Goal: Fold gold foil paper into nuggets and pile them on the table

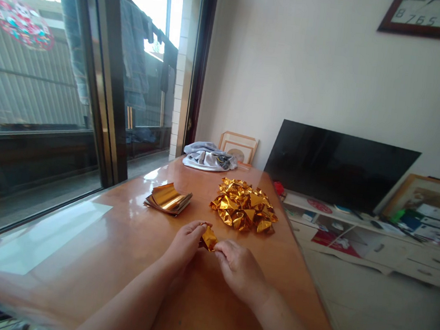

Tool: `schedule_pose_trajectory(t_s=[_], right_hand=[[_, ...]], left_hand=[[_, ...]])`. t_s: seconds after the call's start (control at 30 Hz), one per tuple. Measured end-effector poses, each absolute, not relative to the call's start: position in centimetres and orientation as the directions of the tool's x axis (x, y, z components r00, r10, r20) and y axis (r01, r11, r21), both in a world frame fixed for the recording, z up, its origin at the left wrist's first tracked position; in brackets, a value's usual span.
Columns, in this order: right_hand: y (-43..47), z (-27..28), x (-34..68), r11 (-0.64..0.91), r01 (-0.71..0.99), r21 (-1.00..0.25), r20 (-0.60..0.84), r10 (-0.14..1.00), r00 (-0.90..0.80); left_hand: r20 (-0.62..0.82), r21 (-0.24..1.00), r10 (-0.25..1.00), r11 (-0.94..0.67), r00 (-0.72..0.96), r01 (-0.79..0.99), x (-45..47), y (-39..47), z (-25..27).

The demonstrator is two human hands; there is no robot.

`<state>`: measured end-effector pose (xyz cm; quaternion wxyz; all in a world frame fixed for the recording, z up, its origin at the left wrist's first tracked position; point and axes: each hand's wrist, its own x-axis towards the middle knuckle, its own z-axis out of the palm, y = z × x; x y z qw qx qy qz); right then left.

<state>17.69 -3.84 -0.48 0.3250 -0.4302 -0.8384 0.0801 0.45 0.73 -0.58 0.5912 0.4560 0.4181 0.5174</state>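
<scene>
A small piece of folded gold foil paper is held between my two hands, low over the table. My left hand pinches its left end with thumb and fingers. At its right end, my right hand grips the lower corner, its fingers curled in. Beyond my left hand lies a loose stack of flat gold foil sheets, the top ones curling up. A heap of folded gold foil pieces sits just past my right hand.
The glossy wooden table runs away from me. Grey and white cloth lies at its far end, near leaning frames. A television stands on a white cabinet to the right. Sliding glass doors border the left.
</scene>
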Motion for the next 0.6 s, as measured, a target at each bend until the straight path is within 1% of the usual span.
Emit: schedule_pose_trajectory(t_s=[0.17,0.3,0.5,0.6], right_hand=[[-3.75,-0.37,17.85,0.620,0.666,-0.414,0.480,0.771,-0.419],[-3.82,-0.28,17.88,0.614,0.669,-0.419,0.477,0.776,-0.413],[-3.80,-0.17,17.80,0.603,0.660,-0.448,0.500,0.781,-0.374],[-3.71,-0.16,17.89,0.594,0.657,-0.465,0.527,0.781,-0.334]], left_hand=[[-0.007,0.965,0.977,0.063,0.214,-0.255,0.62,0.56,-0.65],[0.018,0.963,0.972,0.046,0.235,-0.264,0.72,0.68,-0.99],[-0.053,0.955,0.969,0.119,0.240,-0.270,0.33,0.80,-0.98],[-0.061,0.954,0.960,0.137,0.275,-0.266,0.17,0.87,-0.86]])
